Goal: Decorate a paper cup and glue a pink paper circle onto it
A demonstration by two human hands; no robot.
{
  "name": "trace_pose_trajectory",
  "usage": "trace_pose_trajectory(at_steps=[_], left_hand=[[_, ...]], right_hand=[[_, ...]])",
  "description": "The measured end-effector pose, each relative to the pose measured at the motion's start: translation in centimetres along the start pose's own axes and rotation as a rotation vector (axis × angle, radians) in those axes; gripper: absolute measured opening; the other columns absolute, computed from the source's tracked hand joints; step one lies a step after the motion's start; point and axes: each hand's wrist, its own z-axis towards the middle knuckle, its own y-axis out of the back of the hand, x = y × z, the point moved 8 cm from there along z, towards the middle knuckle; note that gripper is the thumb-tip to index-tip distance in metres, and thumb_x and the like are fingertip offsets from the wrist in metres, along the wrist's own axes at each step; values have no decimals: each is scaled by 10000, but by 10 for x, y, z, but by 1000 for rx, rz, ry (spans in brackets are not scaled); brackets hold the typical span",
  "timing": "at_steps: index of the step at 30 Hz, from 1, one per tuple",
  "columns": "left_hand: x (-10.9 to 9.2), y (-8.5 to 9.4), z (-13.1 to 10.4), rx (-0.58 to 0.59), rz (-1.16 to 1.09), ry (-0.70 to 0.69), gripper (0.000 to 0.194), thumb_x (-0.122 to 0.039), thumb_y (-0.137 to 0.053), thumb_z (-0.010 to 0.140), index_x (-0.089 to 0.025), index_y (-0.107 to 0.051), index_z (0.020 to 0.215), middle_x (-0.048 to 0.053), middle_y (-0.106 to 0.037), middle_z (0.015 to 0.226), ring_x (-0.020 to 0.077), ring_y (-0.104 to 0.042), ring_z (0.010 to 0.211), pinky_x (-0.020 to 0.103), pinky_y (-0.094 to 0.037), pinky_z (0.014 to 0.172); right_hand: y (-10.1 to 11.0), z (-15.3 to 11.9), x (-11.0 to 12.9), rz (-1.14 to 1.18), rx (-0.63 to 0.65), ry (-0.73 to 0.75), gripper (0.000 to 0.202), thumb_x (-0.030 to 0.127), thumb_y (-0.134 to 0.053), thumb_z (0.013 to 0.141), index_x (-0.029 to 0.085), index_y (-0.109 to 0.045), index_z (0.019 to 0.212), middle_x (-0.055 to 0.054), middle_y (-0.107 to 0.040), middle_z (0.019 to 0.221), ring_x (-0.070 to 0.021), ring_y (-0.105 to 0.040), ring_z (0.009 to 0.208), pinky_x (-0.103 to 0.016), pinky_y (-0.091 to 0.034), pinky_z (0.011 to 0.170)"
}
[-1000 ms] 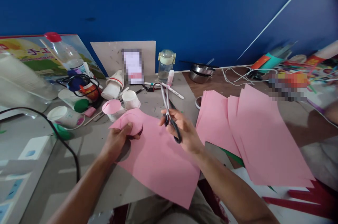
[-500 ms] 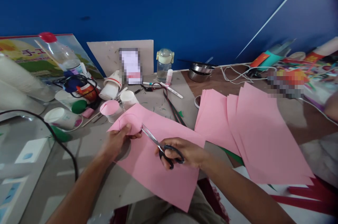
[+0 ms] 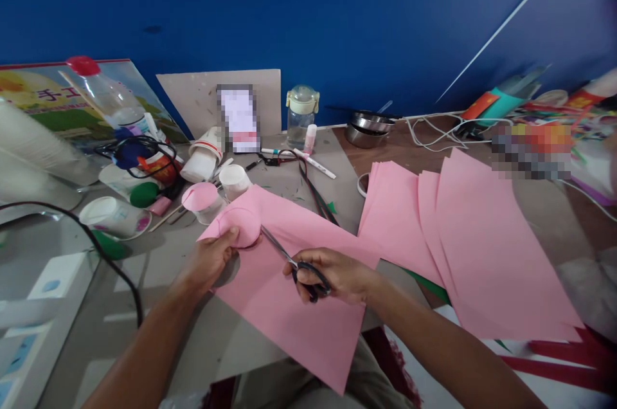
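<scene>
A large pink paper sheet [image 3: 308,312] lies over the table's front edge, with a curved cut at its upper left. My left hand [image 3: 216,254] pinches the partly cut round piece at that corner, thumb on top and the other fingers mostly hidden beneath. My right hand [image 3: 328,274] grips black-handled scissors [image 3: 278,245] through their loops. The blades point up and left, nearly together, with their tips at the edge of the round piece. Just beyond the sheet, a pink paper disc [image 3: 200,195] sits on top of a small clear cup.
Pink sheets [image 3: 496,254] are stacked at the right. Behind my hands stand a phone [image 3: 241,119], a lidded bottle [image 3: 302,116], a glue stick [image 3: 310,139] and metal bowls [image 3: 367,129]. Cups, a red-capped bottle [image 3: 108,94] and a black cable [image 3: 116,271] crowd the left.
The scissor blades have closed from slightly apart to nearly together, and the handles have drawn closer. My left hand keeps its pinch on the paper. The view has shifted slightly.
</scene>
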Motion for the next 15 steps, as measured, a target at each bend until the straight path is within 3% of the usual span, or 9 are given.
trace_pose_trajectory(at_steps=[4,8,12,15], left_hand=[[-1,-6,0,48,-92,12,417,-406,-832,579,-190,-502,443,-46,-443,377,91,-397,388,246,-344,410],[-8,-21,-3,176,-206,-21,280,-369,-829,611,-160,-642,587,15,-618,501,164,-577,518,284,-485,544],[-18,-34,-9,282,-297,-38,256,-333,-806,650,-138,-725,796,72,-737,721,235,-685,732,325,-545,666],[-17,-38,-12,323,-281,-8,269,-301,-794,658,-117,-737,845,102,-754,781,272,-697,796,356,-553,696]], right_hand=[[1,3,1,-5,-3,17,469,512,-745,737,136,-596,972,-4,-630,609,-81,-454,502,-227,-264,485],[2,7,1,4,-18,31,394,431,-738,754,141,-600,981,-1,-629,616,-99,-498,533,-231,-271,492],[2,10,-1,6,-60,39,325,375,-713,768,153,-606,981,6,-627,619,-104,-505,548,-233,-286,501],[-2,12,0,7,-78,70,355,388,-721,752,156,-602,993,13,-619,618,-105,-494,551,-235,-291,499]])
